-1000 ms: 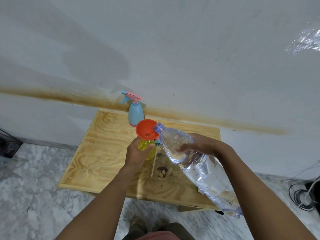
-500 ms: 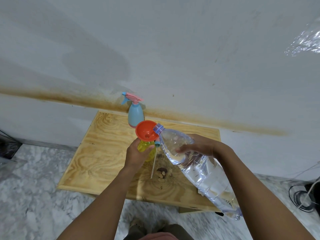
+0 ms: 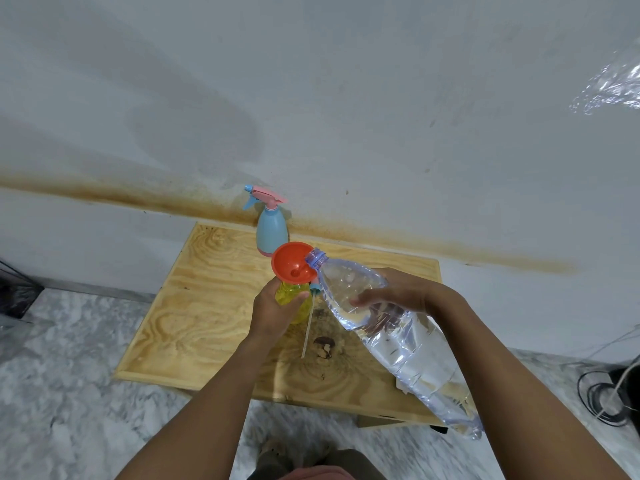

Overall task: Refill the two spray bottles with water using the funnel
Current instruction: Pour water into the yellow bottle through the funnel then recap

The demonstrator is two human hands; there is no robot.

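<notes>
Your left hand (image 3: 277, 311) has its fingers curled round the yellow spray bottle (image 3: 302, 311), which stands upright near the middle of the plywood desk (image 3: 207, 306) with its trigger head off. The orange funnel (image 3: 292, 263) sits in the neck of that bottle, just above your hand, with its bowl open upward. Your right hand (image 3: 398, 292) holds the large clear water bottle (image 3: 408, 355) by its upper body, fingers curled over the plastic. That bottle is tilted, its base low on your right past the front edge of the desk. Its uncapped mouth is raised to the right rim of the funnel and touches or nearly touches it. Water shows inside the clear bottle, and some may be running into the funnel, though the stream is too small to make out. The removed spray head (image 3: 314, 288), a teal cap with a pale dip tube (image 3: 307, 330), lies on the desk just right of the yellow bottle, with the tube pointing toward you. The blue spray bottle (image 3: 272, 233) stands upright at the far edge of the desk against the white wall (image 3: 381, 116), just behind the funnel, with its pink trigger head fitted. A brown stain (image 3: 138, 199) runs along the wall, and coiled cables (image 3: 606, 396) lie on the grey marbled floor (image 3: 69, 393) to your right.
</notes>
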